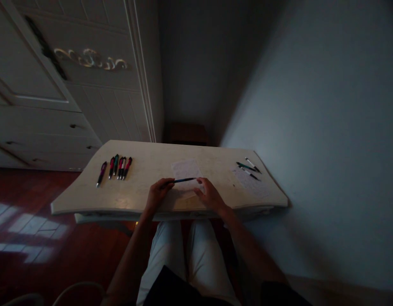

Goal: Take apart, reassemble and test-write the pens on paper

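A slim dark pen with a bluish barrel [183, 180] lies level above a written sheet of paper [185, 168] on the white table. The fingers of my left hand [158, 192] are closed round the pen's left end. At its other end is my right hand [211, 194], with a fingertip at or very near the pen's tip. Its thumb stands apart from the fingers, and whether it touches the pen is hard to see. My hands hide part of the paper's lower edge.
Several coloured pens [120, 168] lie in a group on the table's left part, a purple one [101, 174] slightly apart. At right, three pens [247, 167] lie by a second written sheet [252, 182]. A wall [327, 148] borders the table's right; a white cabinet [120, 110] stands behind left.
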The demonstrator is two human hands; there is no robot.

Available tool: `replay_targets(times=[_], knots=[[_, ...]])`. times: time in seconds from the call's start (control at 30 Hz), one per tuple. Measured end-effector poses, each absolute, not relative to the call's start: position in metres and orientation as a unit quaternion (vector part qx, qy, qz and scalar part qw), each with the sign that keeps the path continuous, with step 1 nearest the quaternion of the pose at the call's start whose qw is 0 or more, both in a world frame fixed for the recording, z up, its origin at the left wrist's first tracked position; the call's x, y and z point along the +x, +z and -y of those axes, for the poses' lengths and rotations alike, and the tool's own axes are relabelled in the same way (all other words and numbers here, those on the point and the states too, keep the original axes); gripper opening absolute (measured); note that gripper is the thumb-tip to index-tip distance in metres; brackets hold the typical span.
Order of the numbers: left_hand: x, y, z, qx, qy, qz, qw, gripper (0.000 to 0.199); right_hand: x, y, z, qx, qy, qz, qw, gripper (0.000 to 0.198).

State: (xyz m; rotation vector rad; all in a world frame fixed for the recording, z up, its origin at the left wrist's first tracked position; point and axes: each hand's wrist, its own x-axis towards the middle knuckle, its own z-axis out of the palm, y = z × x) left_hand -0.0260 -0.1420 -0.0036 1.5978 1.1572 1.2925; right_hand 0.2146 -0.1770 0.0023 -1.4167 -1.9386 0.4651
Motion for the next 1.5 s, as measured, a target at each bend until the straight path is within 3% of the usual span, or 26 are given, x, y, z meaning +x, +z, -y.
replay_targets(times=[0.17, 0.37, 0.53, 0.8, 1.5], knots=[[-0.027, -0.007, 0.14, 0.638, 0.5, -0.453, 0.372, 0.035, 0.224, 0.007, 0.155, -0.541, 0.105, 0.806, 0.216, 0.06], [-0.03, -0.013, 0.143, 0.646, 0.493, -0.449, 0.371, 0.03, 0.207, 0.024, 0.154, -0.489, 0.051, 0.864, 0.113, 0.029], [-0.03, -0.008, 0.147, 0.63, 0.506, -0.453, 0.378, 0.033, 0.195, 0.038, 0.159, -0.526, 0.01, 0.848, 0.058, 0.017], [-0.023, -0.006, 0.151, 0.611, 0.504, -0.465, 0.397, 0.04, 0.197, 0.043, 0.16, -0.54, 0.002, 0.84, 0.055, 0.014], [-0.012, -0.003, 0.155, 0.649, 0.416, -0.582, 0.26, 0.024, 0.19, 0.036, 0.16, -0.542, -0.034, 0.836, 0.077, 0.016]])
